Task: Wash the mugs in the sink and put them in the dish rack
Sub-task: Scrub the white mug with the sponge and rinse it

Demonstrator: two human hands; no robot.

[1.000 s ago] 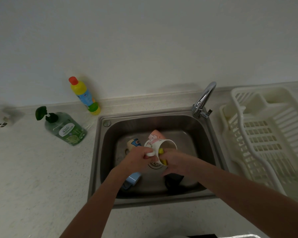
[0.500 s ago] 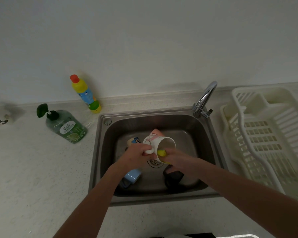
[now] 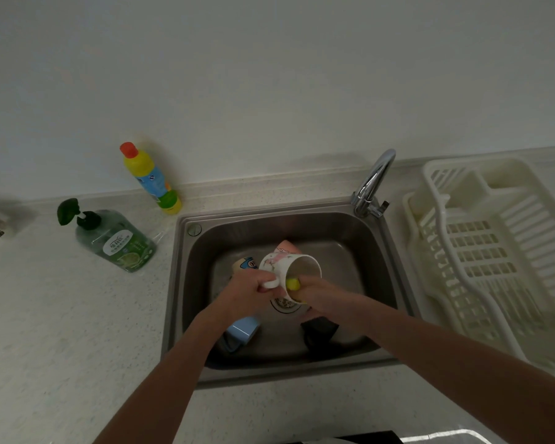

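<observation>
- The left hand (image 3: 250, 288) grips the white mug (image 3: 290, 270) by its handle and holds it over the middle of the sink (image 3: 378, 251). The mug is tipped on its side with the mouth turned to the right, presumably so that the other hand can get at it.
- The right hand (image 3: 318, 293) is clenched round a yellow sponge (image 3: 293, 284) and presses it against the mug's near rim. This looks like scrubbing in progress.
- More mugs lie down in the basin: a pink mug (image 3: 289, 246) just behind the white one, a cartoon-printed mug (image 3: 244, 263) to its left, a blue mug (image 3: 242, 328) near the front, and something dark at the front right, partly hidden by the arm.
- The tap (image 3: 370, 184) stands at the far right corner. I can't make out any water running.
- The dish rack (image 3: 481, 251) sits just beside the sink on the right, so a clean mug has only a short trip. I see no mugs in it yet.
- A green soap bottle (image 3: 116, 238) and a yellow bottle (image 3: 151, 179) stand on the counter to the left.
</observation>
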